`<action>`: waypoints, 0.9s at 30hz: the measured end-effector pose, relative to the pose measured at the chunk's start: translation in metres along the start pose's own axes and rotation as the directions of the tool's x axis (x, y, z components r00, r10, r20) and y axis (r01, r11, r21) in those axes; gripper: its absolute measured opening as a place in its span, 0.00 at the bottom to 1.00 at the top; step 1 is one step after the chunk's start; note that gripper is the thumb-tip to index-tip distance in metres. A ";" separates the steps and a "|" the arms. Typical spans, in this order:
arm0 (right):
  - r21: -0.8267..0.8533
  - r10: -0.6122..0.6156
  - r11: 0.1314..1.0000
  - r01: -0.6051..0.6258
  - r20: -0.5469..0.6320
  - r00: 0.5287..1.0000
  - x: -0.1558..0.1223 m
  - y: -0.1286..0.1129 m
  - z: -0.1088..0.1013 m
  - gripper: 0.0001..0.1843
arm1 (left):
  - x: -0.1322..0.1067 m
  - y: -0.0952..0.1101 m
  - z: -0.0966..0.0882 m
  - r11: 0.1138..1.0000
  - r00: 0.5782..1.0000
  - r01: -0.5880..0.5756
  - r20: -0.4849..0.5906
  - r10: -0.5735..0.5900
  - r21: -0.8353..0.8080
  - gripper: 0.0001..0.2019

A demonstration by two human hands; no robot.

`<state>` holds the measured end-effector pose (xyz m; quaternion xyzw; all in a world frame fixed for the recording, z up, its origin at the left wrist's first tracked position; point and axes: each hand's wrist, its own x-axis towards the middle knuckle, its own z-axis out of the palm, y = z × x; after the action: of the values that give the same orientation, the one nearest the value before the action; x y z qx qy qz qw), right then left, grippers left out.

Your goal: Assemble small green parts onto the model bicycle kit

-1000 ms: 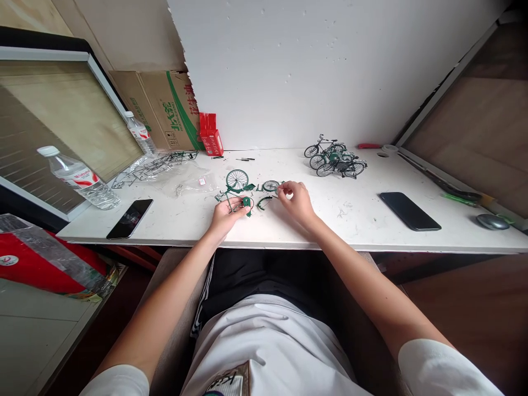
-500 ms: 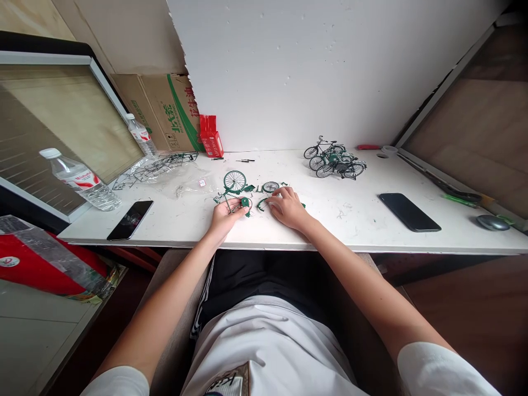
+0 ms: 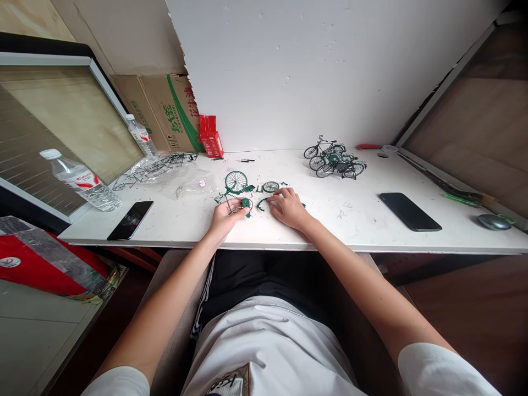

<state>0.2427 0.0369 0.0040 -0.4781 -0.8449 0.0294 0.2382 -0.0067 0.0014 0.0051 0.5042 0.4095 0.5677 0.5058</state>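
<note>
My left hand (image 3: 226, 215) grips a partly built green miniature bicycle (image 3: 237, 182), its spoked wheel pointing away from me. A round green part of it shows by my thumb. To the right, my right hand (image 3: 290, 209) rests low over the table with bent fingers, the thumb and forefinger close together at the end of a curved green mudguard (image 3: 260, 204). Whatever lies between those fingertips is too small to make out. Just beyond this hand lies a loose spoked wheel (image 3: 271, 187), with small green parts (image 3: 259, 188) beside it.
Several finished miniature bicycles (image 3: 335, 159) stand at the back right. Phones lie left (image 3: 131, 220) and right (image 3: 410, 212), with a computer mouse (image 3: 493, 221) farther right. Two water bottles (image 3: 84, 181), plastic bags (image 3: 181, 179), dark part frames (image 3: 159, 165) and a red box (image 3: 212, 137) occupy the left side.
The green bicycle in my left hand has shifted very slightly to the right, with its wheel. My right hand stays in nearly the same place.
</note>
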 end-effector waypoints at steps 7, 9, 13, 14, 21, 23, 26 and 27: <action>0.031 0.071 0.997 -0.070 -0.041 0.997 0.003 0.007 0.005 0.17 | -0.001 0.001 0.001 1.000 1.000 0.010 0.011 -0.010 -0.006 0.24; 0.017 0.085 0.996 -0.084 -0.054 0.995 0.004 0.008 0.005 0.16 | -0.001 0.000 0.001 1.000 1.000 0.008 0.013 -0.008 -0.003 0.24; -0.018 0.058 0.998 -0.060 -0.076 0.995 0.004 0.005 0.003 0.15 | 0.000 -0.001 0.000 1.000 1.000 0.008 0.013 -0.009 0.006 0.25; -0.029 0.050 0.998 -0.052 -0.077 0.996 0.003 0.005 0.002 0.14 | 0.000 -0.001 0.000 1.000 1.000 0.008 0.013 -0.009 0.008 0.25; -0.020 0.031 0.999 -0.032 -0.057 0.998 0.003 -0.001 -0.001 0.13 | -0.002 0.001 0.001 1.000 1.000 0.003 0.024 -0.003 0.027 0.24; -0.003 0.019 1.000 -0.019 -0.057 0.998 0.004 -0.002 -0.002 0.13 | -0.002 0.002 0.001 1.000 1.000 0.006 0.021 -0.007 0.030 0.24; -0.004 0.006 1.000 -0.006 -0.052 0.999 0.004 -0.003 -0.002 0.13 | -0.002 0.001 0.001 0.999 1.000 0.010 0.011 -0.011 0.032 0.24; -0.009 0.005 1.000 -0.005 -0.050 0.999 0.003 -0.004 -0.003 0.13 | -0.002 0.001 0.001 0.999 1.000 0.011 0.010 -0.011 0.032 0.24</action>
<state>0.2394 0.0373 0.0087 -0.4818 -0.8376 0.0143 0.2569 -0.0058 -0.0003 0.0059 0.5126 0.4188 0.5558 0.5029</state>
